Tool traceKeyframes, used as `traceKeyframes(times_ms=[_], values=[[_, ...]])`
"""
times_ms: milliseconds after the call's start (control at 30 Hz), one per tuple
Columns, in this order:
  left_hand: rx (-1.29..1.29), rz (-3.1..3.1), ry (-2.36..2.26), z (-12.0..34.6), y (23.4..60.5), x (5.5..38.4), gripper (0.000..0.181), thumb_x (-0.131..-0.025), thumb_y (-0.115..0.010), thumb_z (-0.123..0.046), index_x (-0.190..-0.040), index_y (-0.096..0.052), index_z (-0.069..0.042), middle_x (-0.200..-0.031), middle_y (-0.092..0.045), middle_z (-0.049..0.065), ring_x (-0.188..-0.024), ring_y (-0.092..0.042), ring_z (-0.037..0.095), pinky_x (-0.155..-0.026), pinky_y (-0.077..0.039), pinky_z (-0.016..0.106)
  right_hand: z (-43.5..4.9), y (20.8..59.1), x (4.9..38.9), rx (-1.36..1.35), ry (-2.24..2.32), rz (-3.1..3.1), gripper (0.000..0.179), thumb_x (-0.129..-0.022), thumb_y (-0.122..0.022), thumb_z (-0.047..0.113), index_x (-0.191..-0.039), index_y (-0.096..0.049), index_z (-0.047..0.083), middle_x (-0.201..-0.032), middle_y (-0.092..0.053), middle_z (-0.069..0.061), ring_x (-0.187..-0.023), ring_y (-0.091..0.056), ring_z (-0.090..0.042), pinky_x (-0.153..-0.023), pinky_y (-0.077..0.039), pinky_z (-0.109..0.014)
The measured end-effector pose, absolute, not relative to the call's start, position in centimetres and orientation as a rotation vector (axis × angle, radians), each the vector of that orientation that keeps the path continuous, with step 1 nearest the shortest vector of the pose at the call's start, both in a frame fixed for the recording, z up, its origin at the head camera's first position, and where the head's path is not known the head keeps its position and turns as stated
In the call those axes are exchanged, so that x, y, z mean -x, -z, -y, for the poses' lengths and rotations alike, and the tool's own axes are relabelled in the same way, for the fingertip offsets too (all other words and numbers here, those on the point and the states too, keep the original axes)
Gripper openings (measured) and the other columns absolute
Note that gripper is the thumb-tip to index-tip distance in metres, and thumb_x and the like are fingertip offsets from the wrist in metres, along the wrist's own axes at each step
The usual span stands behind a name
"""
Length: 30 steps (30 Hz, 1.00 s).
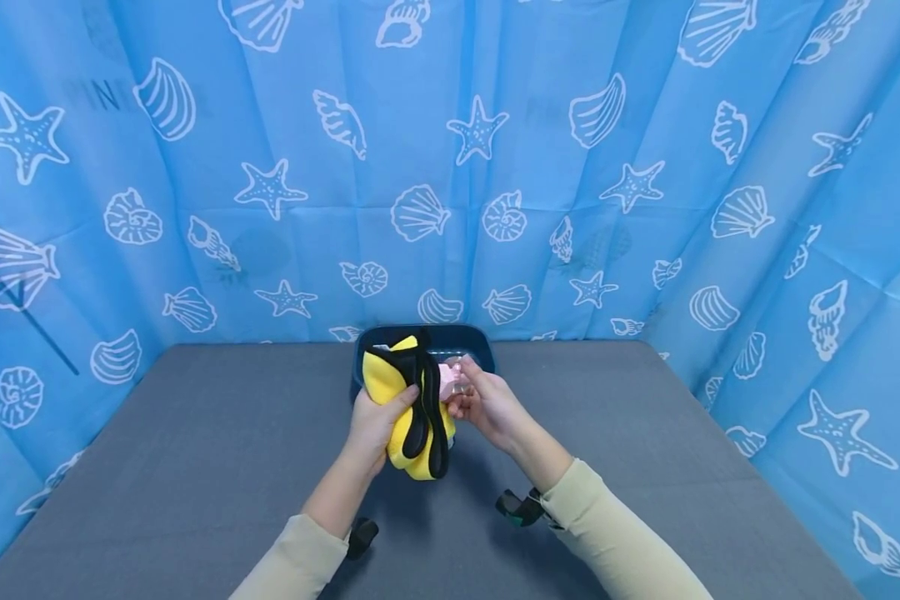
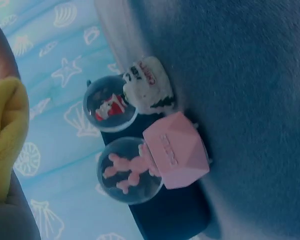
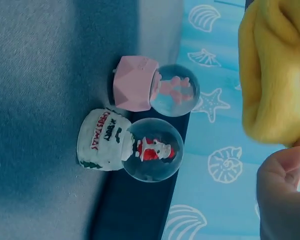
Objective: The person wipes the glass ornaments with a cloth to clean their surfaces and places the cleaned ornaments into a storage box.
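Note:
My left hand (image 1: pixel 375 425) grips a bunched yellow cloth with black trim (image 1: pixel 386 379), its folds hanging down over the front. At its right side, my right hand (image 1: pixel 495 408) pinches a snow globe with a pink base (image 1: pixel 448 382) by its clear dome, the base against the cloth. In the right wrist view the yellow cloth (image 3: pixel 272 75) hides that globe from sight. Below the hands, another pink-based snow globe (image 2: pixel 176 150) and a white Christmas snow globe (image 3: pixel 105 140) with a red Santa figure stand side by side on the table.
A dark blue bin (image 1: pixel 453 333) stands at the back of the grey table (image 1: pixel 255 450), behind the two standing globes. A blue curtain (image 1: pixel 435 167) printed with white shells and starfish hangs behind the table and along its sides.

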<state>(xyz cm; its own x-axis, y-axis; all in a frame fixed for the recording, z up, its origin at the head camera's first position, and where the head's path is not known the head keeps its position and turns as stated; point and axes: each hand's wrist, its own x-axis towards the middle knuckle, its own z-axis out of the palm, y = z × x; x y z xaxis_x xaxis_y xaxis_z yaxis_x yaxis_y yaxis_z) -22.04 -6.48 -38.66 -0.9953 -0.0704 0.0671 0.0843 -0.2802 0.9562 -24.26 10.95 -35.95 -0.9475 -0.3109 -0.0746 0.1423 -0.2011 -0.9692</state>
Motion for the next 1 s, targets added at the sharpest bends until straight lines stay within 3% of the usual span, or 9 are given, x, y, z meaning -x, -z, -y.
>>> traceKeyframes(times_ms=[233, 500, 700, 833, 1000], values=[[-0.087, 1.863, 2.438, 8.1, 38.5, 22.2, 0.039, -0.090, -0.071, -0.012, -0.119, -0.048, 0.000, -0.103, -0.061, 0.010, -0.091, -0.065, 0.019, -0.081, -0.053, 0.030, -11.4, 35.7, 25.0, 0.234, 2.137, -1.887, 0.056, -0.102, -0.044, 0.042, -0.135, -0.047, -0.003, -0.084, -0.065, -0.002, -0.074, -0.064, -0.012, -0.071, -0.050, -0.026], [-0.286, 1.836, 2.462, 10.9, 38.4, 22.1, 0.045, -0.089, -0.072, -0.025, -0.120, -0.047, -0.003, -0.101, -0.060, 0.005, -0.090, -0.064, 0.015, -0.080, -0.053, 0.027, -12.7, 34.7, 27.3, 0.155, 2.066, -2.099, 0.034, -0.099, -0.056, 0.028, -0.116, -0.053, -0.002, -0.090, -0.059, 0.000, -0.083, -0.057, -0.014, -0.077, -0.051, -0.032], [-0.335, 1.837, 2.450, 12.5, 38.6, 21.9, 0.048, -0.089, -0.072, -0.026, -0.123, -0.045, -0.004, -0.103, -0.061, 0.003, -0.089, -0.065, 0.013, -0.082, -0.053, 0.028, -13.4, 34.1, 29.2, 0.040, 1.988, -2.212, 0.043, -0.098, -0.061, 0.026, -0.130, -0.053, -0.001, -0.102, -0.058, -0.004, -0.095, -0.052, -0.020, -0.088, -0.048, -0.042], [-0.359, 1.822, 2.443, 13.6, 38.8, 21.7, 0.048, -0.089, -0.073, -0.028, -0.121, -0.045, -0.004, -0.097, -0.062, -0.001, -0.087, -0.065, 0.011, -0.080, -0.054, 0.026, -13.4, 34.4, 30.7, -0.011, 1.947, -2.229, 0.049, -0.097, -0.062, 0.026, -0.140, -0.050, 0.005, -0.121, -0.058, -0.011, -0.106, -0.052, -0.023, -0.092, -0.045, -0.044], [-0.402, 1.815, 2.430, 14.7, 39.0, 21.3, 0.046, -0.089, -0.073, -0.028, -0.118, -0.045, -0.005, -0.091, -0.062, -0.006, -0.083, -0.065, 0.008, -0.078, -0.053, 0.024, -13.5, 35.4, 32.4, -0.027, 1.932, -2.220, 0.052, -0.097, -0.061, 0.021, -0.145, -0.045, 0.008, -0.144, -0.045, -0.015, -0.124, -0.044, -0.030, -0.103, -0.035, -0.053]])
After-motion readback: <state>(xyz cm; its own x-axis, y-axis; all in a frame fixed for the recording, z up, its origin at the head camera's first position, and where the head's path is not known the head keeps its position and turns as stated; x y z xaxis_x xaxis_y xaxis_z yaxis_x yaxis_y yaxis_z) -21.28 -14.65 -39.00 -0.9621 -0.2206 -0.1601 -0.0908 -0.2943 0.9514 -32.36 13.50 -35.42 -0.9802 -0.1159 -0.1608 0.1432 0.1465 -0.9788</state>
